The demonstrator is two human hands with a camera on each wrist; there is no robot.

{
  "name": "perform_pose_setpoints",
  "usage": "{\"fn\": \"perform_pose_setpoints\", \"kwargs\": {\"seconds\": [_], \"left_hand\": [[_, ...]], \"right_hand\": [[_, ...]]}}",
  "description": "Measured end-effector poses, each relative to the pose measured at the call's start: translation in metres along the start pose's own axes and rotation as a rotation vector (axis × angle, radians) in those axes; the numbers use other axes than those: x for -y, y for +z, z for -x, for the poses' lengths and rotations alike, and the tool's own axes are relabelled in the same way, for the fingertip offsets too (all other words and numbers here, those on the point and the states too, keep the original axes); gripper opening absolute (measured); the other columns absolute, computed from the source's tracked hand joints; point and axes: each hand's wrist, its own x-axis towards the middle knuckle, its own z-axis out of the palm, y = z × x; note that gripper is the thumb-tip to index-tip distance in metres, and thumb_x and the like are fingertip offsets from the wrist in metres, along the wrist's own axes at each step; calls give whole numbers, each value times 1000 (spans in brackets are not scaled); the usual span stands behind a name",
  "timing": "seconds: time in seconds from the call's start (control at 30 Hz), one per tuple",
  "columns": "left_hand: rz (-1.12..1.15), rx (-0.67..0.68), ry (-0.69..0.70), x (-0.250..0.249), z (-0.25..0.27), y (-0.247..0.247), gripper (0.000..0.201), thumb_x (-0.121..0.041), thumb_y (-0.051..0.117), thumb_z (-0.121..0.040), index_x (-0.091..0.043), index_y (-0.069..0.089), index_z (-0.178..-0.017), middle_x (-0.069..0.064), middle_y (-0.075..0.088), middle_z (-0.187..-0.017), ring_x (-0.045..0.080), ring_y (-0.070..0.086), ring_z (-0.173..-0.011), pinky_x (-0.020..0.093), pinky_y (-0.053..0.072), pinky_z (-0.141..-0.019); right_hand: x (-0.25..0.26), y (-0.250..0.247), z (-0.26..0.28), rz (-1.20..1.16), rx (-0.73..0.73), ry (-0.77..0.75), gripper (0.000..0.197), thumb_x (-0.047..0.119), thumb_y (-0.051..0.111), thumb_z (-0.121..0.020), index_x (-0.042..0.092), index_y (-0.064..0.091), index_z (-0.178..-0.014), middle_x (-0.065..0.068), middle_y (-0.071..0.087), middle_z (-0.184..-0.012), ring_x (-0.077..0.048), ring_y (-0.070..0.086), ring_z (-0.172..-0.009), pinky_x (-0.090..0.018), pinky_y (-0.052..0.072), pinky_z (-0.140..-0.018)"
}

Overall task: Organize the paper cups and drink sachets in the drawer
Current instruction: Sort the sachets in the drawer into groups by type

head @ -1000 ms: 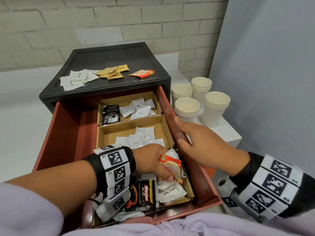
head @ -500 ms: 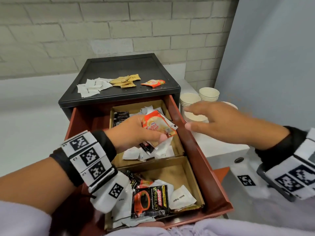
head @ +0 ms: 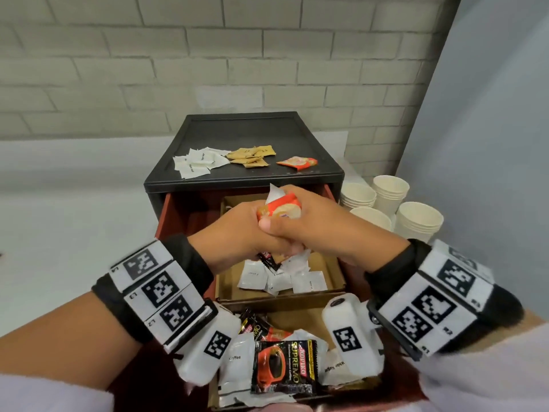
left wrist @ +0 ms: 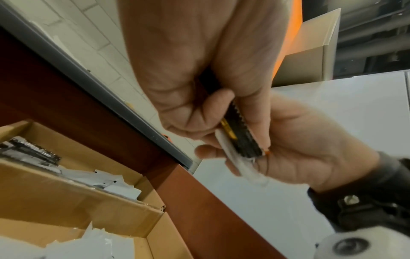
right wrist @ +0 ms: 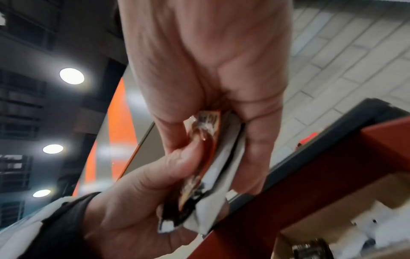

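Both hands meet above the open drawer (head: pixel 350 281) in the head view. The left hand (head: pixel 237 233) and right hand (head: pixel 320 230) press together around a small bundle of sachets (head: pixel 280 210), an orange one outermost with a white corner poking up; each grip is curled round the bundle. Beneath them the cardboard divider (head: pixel 279 299) holds white sachets (head: pixel 282 280) in its middle compartment, and the nearest compartment holds a black coffee sachet (head: pixel 282 367) among more white ones. On the black cabinet top (head: pixel 243 129) lie a white pile (head: pixel 197 162), a brown pile (head: pixel 252 156) and one orange sachet (head: pixel 297 162), each apart from the others. Four stacks of paper cups (head: pixel 419 221) stand on the counter (head: pixel 44 218) just right of the drawer.

Left wrist view: the left hand (left wrist: pixel 199 61) pinches the bundle (left wrist: pixel 241 140) edge-on, black and white layers showing, while the right hand's fingers (left wrist: pixel 299 140) curl under it. The red drawer wall (left wrist: pixel 199 201) and cardboard compartments sit below.

Right wrist view: the right hand (right wrist: pixel 210 61) clamps the bundle (right wrist: pixel 206 157) between thumb and fingers, and the left hand's thumb (right wrist: pixel 173 168) presses on the orange face.
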Motion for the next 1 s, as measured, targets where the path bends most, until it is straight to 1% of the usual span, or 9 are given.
{"fn": "perform_pose_setpoints", "kwargs": {"seconds": [0.07, 0.17, 0.37, 0.47, 0.57, 0.7, 0.8, 0.87, 1.0], "left_hand": [[49, 30, -39, 1, 3, -3, 44, 5, 75, -67, -11, 59, -105, 3, 70, -98, 15, 66, -92, 27, 56, -82], [93, 11, -102, 3, 3, -4, 56, 2, 76, -65, -20, 48, -109, 4, 64, -107, 15, 64, -94, 27, 57, -76], [205, -77, -178, 14, -2, 8, 67, 0, 79, -57, -23, 40, -107, 6, 60, -105, 15, 64, -83, 25, 55, -64], [-49, 88, -235, 28, 3, 14, 74, -24, 92, -48, -27, 44, -104, 2, 57, -106, 11, 58, -81, 23, 50, -67], [-403, 405, -297, 38, 8, 28, 58, -34, 87, -59, -29, 50, -103, -5, 56, -107, 15, 59, -91, 28, 51, -79], [-682, 693, -294, 46, 13, 59, 69, -45, 78, -70, -32, 43, -127, -12, 46, -126, 11, 48, -116, 27, 41, -101], [-856, 805, -207, 50, 10, 82, 79, -51, 71, -76, -28, 32, -141, -5, 38, -140, 15, 40, -127, 35, 35, -108], [-947, 823, -170, 52, 6, 94, 77, -56, 67, -77, -25, 33, -140, 1, 42, -134, 21, 44, -122, 39, 40, -103], [-1018, 822, -231, 53, -3, 110, 74, -59, 61, -80, -17, 38, -136, 6, 46, -129, 23, 49, -113, 37, 45, -96]], "right_hand": [[-9, 8, -3, -157, 12, 26, 42, 35, 64, -85, 23, 48, -122, 1, 62, -112, -16, 60, -103, -37, 53, -91], [-18, 14, -2, -350, -12, 68, 39, 27, 67, -84, 26, 49, -118, 0, 63, -108, -16, 62, -100, -35, 55, -86], [-28, -2, -1, -352, -200, 48, 35, 16, 73, -78, 20, 59, -109, -4, 68, -102, -21, 66, -95, -45, 54, -87], [-27, -25, 6, -321, -267, -16, 27, 14, 71, -80, 20, 59, -103, -4, 69, -96, -20, 67, -89, -39, 56, -82], [-27, -47, 12, -321, -310, -58, 20, 14, 71, -80, 24, 59, -91, 4, 68, -84, -10, 68, -76, -28, 56, -68], [-27, -60, 17, -300, -329, -51, 22, 14, 71, -81, 18, 60, -100, 4, 68, -84, -9, 68, -73, -29, 56, -64], [-27, -61, 20, -273, -327, -40, 33, 17, 71, -81, 15, 58, -111, -2, 68, -96, -18, 68, -86, -38, 57, -76], [-26, -59, 22, -258, -319, -31, 36, 20, 71, -81, 16, 57, -114, -2, 68, -101, -19, 68, -90, -41, 57, -81], [-23, -54, 26, -229, -300, -27, 35, 23, 70, -82, 20, 55, -114, 2, 67, -102, -15, 67, -91, -37, 57, -82]]}}
